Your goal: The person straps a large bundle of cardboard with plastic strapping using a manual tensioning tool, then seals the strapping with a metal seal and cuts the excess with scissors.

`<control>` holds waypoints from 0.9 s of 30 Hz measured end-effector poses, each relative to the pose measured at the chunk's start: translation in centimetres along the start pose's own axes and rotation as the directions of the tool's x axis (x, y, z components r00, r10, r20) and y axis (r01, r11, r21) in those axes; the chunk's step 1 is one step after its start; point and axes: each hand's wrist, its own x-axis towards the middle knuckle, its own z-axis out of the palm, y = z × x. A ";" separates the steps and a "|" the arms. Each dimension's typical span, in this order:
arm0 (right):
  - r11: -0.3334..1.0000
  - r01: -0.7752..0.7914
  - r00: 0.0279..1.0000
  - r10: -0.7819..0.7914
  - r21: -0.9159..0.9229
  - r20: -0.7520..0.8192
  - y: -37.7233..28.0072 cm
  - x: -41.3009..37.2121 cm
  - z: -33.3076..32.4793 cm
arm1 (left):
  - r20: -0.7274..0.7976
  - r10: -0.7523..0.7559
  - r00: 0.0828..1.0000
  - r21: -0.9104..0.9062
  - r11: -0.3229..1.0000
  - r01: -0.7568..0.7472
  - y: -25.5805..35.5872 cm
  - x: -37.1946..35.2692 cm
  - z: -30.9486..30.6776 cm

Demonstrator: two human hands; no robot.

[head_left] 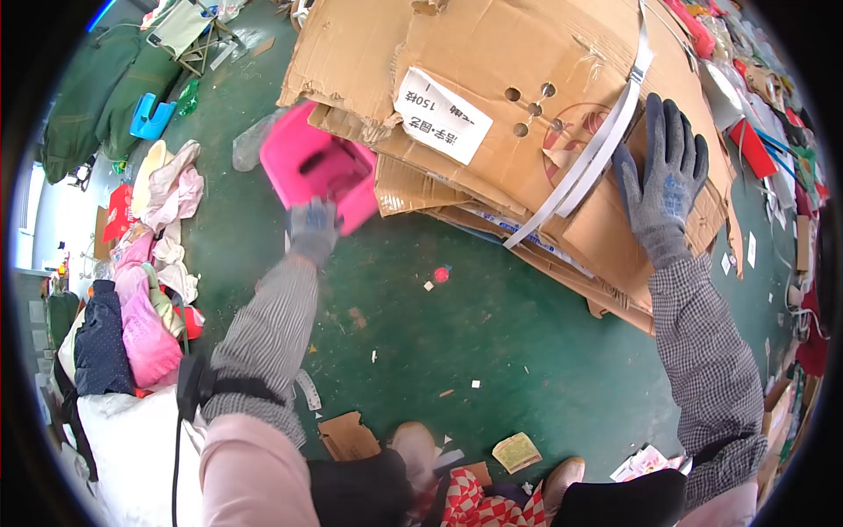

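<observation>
My left hand [313,230], in a grey glove, is closed on the near edge of a pink plastic stool [290,158], which is slightly blurred and sits against the left side of a cardboard stack. My right hand [667,171], also gloved, lies flat with its fingers spread on top of the flattened cardboard stack [474,53]. White straps [606,158] run across the stack just left of my right hand. A white paper label [443,114] is on the top sheet.
Clothes [145,325] are piled along the left, with a blue plastic item [151,117] and a folding stool [184,37] farther back. Mixed items line the right edge, including a red box [752,149]. Paper scraps and a cardboard piece [349,436] lie near my feet.
</observation>
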 end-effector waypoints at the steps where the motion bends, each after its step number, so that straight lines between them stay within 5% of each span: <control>1: 1.000 -0.007 1.000 0.007 -0.004 0.005 0.0 -0.1 -0.1 | -0.048 0.093 0.995 -0.019 0.995 -0.094 0.0 -3.5 0.5; 7: 1.000 -0.017 1.000 0.017 -0.021 0.002 0.1 -0.3 0.1 | 0.388 0.317 0.865 -0.138 0.948 -0.286 2.9 -21.6 -4.0; 9: 0.995 -0.028 0.999 0.030 -0.097 0.019 0.1 -0.2 0.4 | -0.198 0.279 0.939 -0.282 0.902 -0.328 2.3 -25.8 -4.2; 10: 0.989 -0.024 0.997 0.034 -0.148 0.070 0.2 -0.1 0.4 | -0.312 0.040 0.949 -0.302 0.943 -0.138 2.0 -26.9 -3.4; 11: 0.988 -0.019 0.997 0.030 -0.154 0.072 0.3 -0.1 0.5 | -0.312 0.040 0.949 -0.309 0.941 -0.141 2.3 -27.6 -1.8; 12: 0.983 -0.017 0.992 0.039 -0.183 0.116 0.4 0.1 0.5 | -0.219 -0.379 0.899 -0.508 0.831 0.226 2.9 -28.0 0.4; 13: 0.978 -0.011 0.986 0.045 -0.210 0.159 0.5 0.3 0.4 | -0.041 -0.720 0.693 -0.643 0.550 0.533 3.5 -28.9 2.2; 14: 0.983 -0.007 0.966 0.054 -0.183 0.251 0.7 0.7 0.0 | -0.038 -0.723 0.690 -0.653 0.540 0.531 3.6 -29.7 3.1; 15: 0.992 0.008 0.964 0.027 -0.129 0.265 0.2 0.5 -2.5 | 0.371 -0.678 0.635 -0.785 0.136 0.604 3.5 -30.5 3.7; 17: 0.942 0.093 0.864 -0.237 0.321 0.444 0.0 -0.8 -7.8 | 0.547 -0.556 0.626 -0.833 -0.285 0.475 4.1 -31.8 9.8; 18: 0.898 0.078 0.795 -0.318 0.433 0.517 -0.6 -2.7 -11.5 | 0.371 -0.663 0.650 -0.928 -0.267 0.258 4.2 -32.5 14.4; 19: 0.850 0.033 0.720 -0.386 0.526 0.577 -0.5 -5.1 -15.0 | 0.385 -0.427 0.818 -0.836 -0.536 0.114 3.5 -33.7 14.9; 20: 0.749 0.040 0.571 -0.560 0.661 0.601 1.6 -7.6 -16.8 | 0.540 -0.395 0.743 -0.752 -0.622 0.216 3.5 -34.0 16.4; 21: 0.633 -0.004 0.413 -0.704 0.774 0.578 4.4 -10.9 -18.2 | 0.468 -0.325 0.822 -0.706 -0.697 0.126 3.6 -35.3 17.2; 24: 0.920 -0.206 0.468 -0.207 0.334 0.859 15.6 -23.3 -24.7 | 0.465 -0.149 0.873 -0.613 -0.766 0.196 5.3 -39.9 16.3; 27: 0.885 -0.350 0.300 0.416 -0.306 0.859 25.0 -35.4 -34.3 | 0.481 0.035 0.876 -0.546 -0.770 0.331 11.2 -45.0 14.1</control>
